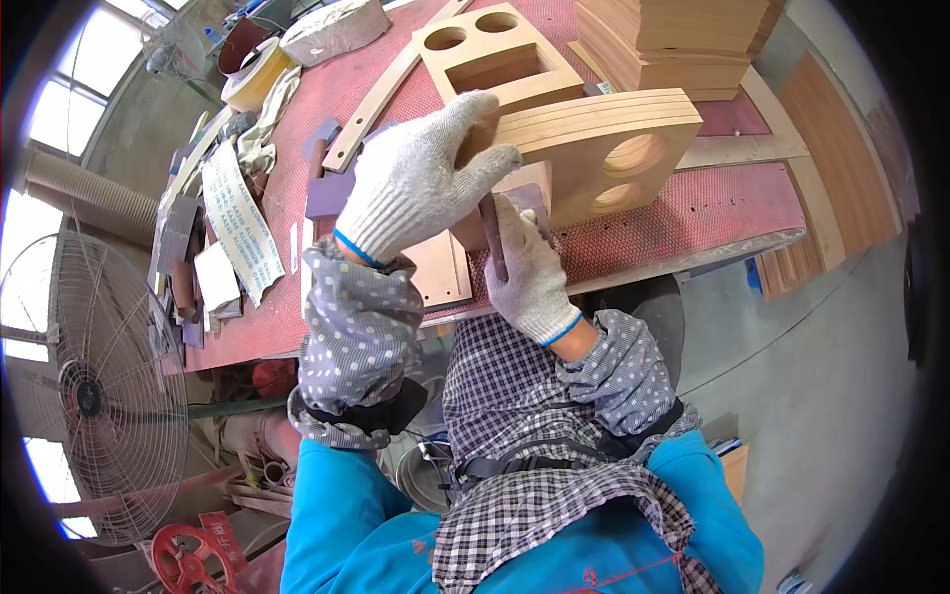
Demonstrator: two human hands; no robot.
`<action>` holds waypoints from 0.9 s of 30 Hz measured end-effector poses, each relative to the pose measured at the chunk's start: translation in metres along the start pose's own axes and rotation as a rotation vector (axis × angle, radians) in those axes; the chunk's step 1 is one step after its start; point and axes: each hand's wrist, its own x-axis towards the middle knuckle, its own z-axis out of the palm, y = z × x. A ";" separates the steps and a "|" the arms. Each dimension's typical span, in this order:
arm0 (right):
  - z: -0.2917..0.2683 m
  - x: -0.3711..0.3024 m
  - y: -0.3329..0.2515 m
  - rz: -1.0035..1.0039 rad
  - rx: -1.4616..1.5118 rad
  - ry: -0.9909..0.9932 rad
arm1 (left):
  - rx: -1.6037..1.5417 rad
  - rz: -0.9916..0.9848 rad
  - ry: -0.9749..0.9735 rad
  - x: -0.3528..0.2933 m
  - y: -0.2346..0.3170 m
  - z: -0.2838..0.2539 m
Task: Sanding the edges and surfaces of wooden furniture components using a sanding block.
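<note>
Both hands wear white knit gloves with blue cuffs. My left hand (pixel 421 168) grips the left end of a thick stack of light wooden boards (pixel 579 139), its fingers curled over the top and its thumb on the near side. The stack stands on edge, with two round holes at its right end. My right hand (pixel 529 272), below and to the right of the left, is closed around a thin brown sanding piece (pixel 493 238). It is held against the near lower side of the stack. Its full shape is hidden by the fingers.
Behind lies a wooden panel (pixel 564 79) with round and rectangular cutouts. Stacked boards (pixel 683 45) stand at the far right of the red table (pixel 712 213). Sandpaper scraps (pixel 237 223) and a tape roll (pixel 252 84) lie left. A large fan (pixel 89 386) stands beside the table.
</note>
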 end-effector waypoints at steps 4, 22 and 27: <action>0.004 -0.006 0.001 -0.003 0.147 0.051 | 0.063 -0.045 -0.159 0.008 -0.002 0.006; 0.006 0.000 -0.015 0.342 0.736 0.112 | 0.222 -0.013 -0.004 0.011 0.001 0.016; 0.017 0.011 0.004 0.298 0.535 0.065 | 0.220 0.005 0.021 0.013 -0.006 0.019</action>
